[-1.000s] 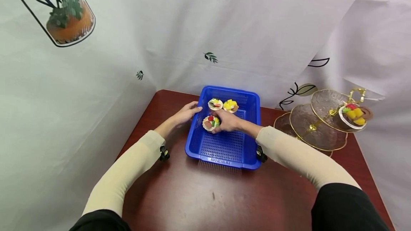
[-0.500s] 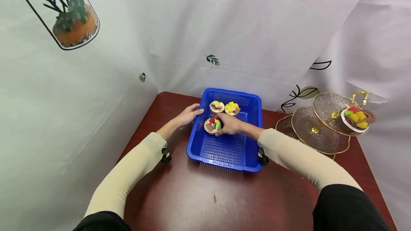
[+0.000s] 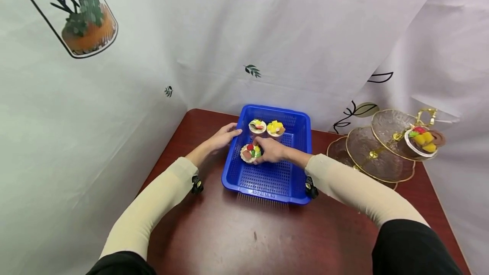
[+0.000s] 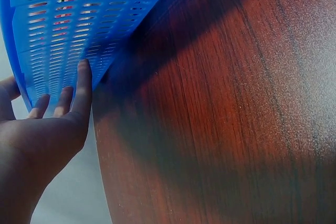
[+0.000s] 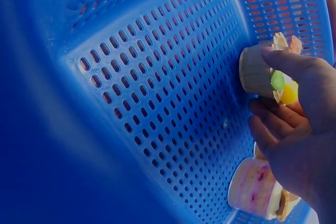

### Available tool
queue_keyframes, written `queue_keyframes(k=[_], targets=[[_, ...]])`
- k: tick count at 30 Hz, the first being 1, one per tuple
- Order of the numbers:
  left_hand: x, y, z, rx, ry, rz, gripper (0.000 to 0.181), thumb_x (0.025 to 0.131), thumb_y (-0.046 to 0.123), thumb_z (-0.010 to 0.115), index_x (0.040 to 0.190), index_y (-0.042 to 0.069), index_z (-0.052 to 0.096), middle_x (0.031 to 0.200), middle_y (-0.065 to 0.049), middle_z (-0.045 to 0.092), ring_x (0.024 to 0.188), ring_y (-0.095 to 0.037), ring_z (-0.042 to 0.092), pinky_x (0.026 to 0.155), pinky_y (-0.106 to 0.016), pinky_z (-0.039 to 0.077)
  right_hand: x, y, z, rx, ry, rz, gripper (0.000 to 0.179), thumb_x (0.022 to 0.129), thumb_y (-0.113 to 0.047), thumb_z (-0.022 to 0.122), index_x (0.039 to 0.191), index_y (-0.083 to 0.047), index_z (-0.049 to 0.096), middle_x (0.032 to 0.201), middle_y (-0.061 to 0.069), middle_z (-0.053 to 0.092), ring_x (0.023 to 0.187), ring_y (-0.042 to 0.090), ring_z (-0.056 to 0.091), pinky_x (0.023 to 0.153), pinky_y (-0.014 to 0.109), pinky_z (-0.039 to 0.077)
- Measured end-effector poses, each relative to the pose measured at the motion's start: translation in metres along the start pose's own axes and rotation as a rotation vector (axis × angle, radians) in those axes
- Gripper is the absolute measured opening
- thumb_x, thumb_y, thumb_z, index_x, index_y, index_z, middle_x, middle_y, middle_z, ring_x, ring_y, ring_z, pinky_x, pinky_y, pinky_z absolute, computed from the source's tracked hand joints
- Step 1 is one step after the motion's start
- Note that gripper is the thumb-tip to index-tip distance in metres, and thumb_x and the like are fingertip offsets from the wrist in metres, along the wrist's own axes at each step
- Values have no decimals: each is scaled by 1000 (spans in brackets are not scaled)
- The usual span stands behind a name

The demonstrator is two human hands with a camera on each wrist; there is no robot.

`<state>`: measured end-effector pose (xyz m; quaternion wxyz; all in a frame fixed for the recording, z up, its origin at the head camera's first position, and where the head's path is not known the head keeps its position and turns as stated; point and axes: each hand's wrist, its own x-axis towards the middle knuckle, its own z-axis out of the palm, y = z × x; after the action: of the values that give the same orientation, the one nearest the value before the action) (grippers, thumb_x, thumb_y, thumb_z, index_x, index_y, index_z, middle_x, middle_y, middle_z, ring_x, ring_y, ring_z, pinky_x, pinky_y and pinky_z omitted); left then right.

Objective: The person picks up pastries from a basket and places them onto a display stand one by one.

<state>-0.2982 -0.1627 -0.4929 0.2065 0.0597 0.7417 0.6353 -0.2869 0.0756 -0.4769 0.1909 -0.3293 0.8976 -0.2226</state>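
Observation:
My left hand (image 3: 223, 137) grips the left rim of a blue plastic basket (image 3: 267, 198). In the left wrist view, its fingers (image 4: 83, 90) lie along the slotted outer wall, with the thumb over the rim. Inside the basket, my right hand (image 3: 272, 150) holds a cupcake (image 3: 250, 152) topped with red, yellow and green fruit pieces. The right wrist view shows the thumb on that cup's side and the fingers across from it. Behind it stand a cupcake with pale and red topping (image 3: 257, 126) and another with yellow cubes (image 3: 275, 128).
A tiered stand (image 3: 378, 156) with gold-edged plates occupies the table's right side. One dark fruit-topped cup (image 3: 420, 141) sits on its top plate. The brown table (image 3: 244, 241) meets a white printed curtain (image 3: 305, 54) behind the basket.
My right hand and the held cupcake have shifted slightly toward me, away from the two cupcakes behind. The left hand stays on the basket rim.

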Motion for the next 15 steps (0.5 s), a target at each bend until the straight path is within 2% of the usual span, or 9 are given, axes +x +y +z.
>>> queue_keyframes(k=[8, 15], targets=[[0, 2, 0, -1, 3, -5, 46, 104, 34, 52, 143, 12, 43, 137, -19, 54, 116, -34, 61, 91, -48, 53, -3, -2, 0, -19, -6, -57, 56, 75, -35, 88, 114, -10, 58, 103, 0, 65, 92, 14, 61, 84, 30, 50], [1, 0, 1, -5, 17, -13, 45, 104, 32, 53, 142, 10, 44, 134, -17, 56, 114, -33, 62, 89, -47, 54, -10, -6, -5, -7, -17, -81, 53, 76, -36, 86, 114, -11, 59, 101, -2, 65, 90, 13, 61, 81, 28, 50]])
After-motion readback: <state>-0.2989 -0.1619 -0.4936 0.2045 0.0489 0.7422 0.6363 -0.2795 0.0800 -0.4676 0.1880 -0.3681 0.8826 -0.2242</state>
